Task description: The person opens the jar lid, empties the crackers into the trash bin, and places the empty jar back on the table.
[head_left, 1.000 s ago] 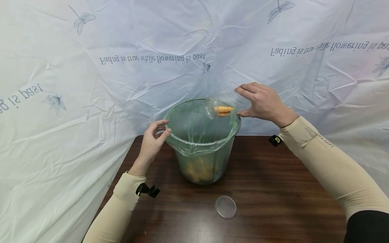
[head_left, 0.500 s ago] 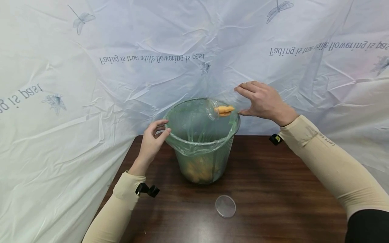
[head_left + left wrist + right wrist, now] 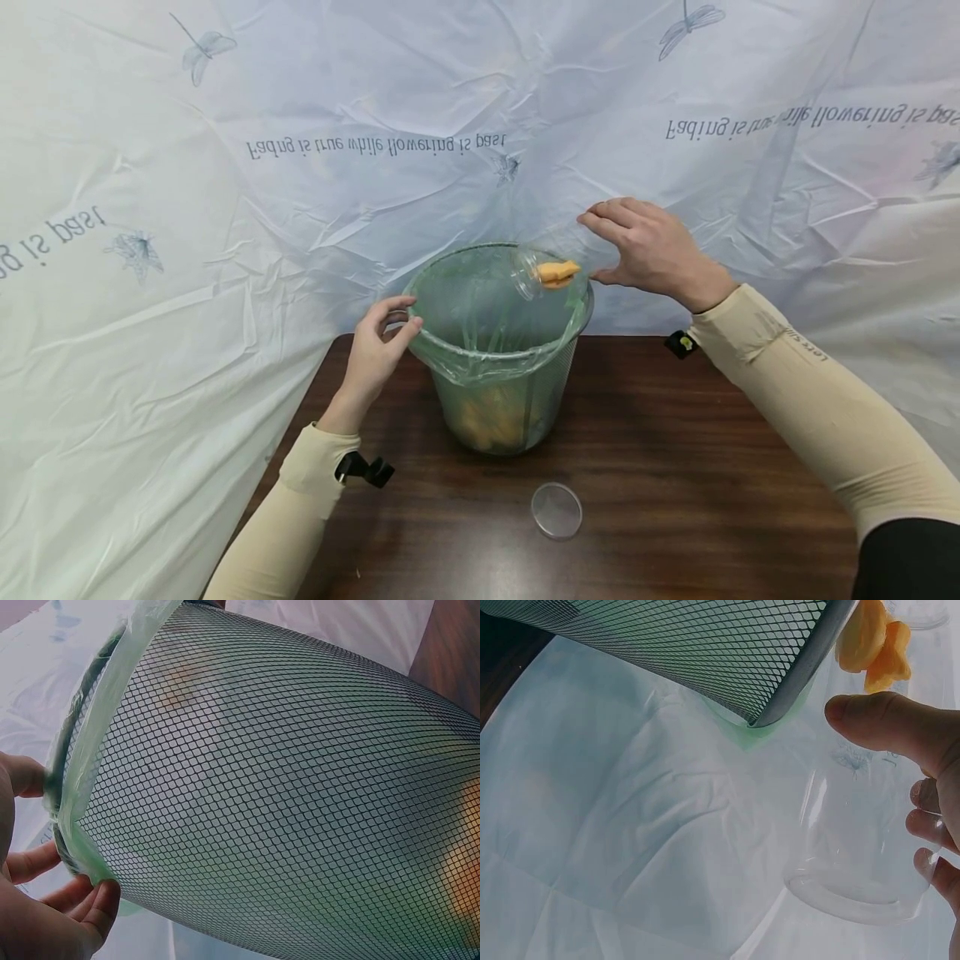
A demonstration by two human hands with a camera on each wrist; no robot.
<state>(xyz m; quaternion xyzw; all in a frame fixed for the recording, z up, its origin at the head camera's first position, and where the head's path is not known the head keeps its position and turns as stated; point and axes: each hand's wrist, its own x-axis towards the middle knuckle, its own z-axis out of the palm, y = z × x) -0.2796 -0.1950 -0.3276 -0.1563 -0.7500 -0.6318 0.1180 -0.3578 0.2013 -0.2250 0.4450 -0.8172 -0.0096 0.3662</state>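
Note:
A mesh waste bin (image 3: 558, 392) lined with a green plastic bag (image 3: 480, 367) stands upright on the table. My left hand (image 3: 377, 337) pinches its rim and liner at the left side; thumb and fingers show there in the left wrist view. Over the far right of the bin, my right hand (image 3: 651, 252) grips a clear plastic jar (image 3: 855, 847) lying nearly on its side. The jar's mouth (image 3: 527, 273) points left over the opening. Smooth orange pieces (image 3: 557, 273) sit inside the jar near the mouth. More orange stuff (image 3: 491, 421) shows blurred through the bin's lower wall.
On the dark wooden table (image 3: 660, 467), a clear round lid (image 3: 557, 510) lies in front of the bin. A white printed sheet (image 3: 360, 208) hangs close behind the bin and along the left side. Each wrist carries a small black camera mount.
My right hand has shifted the jar very slightly, its mouth moving a little right and down. The orange pieces sit at a slightly different angle. The left hand, bin and lid stay put.

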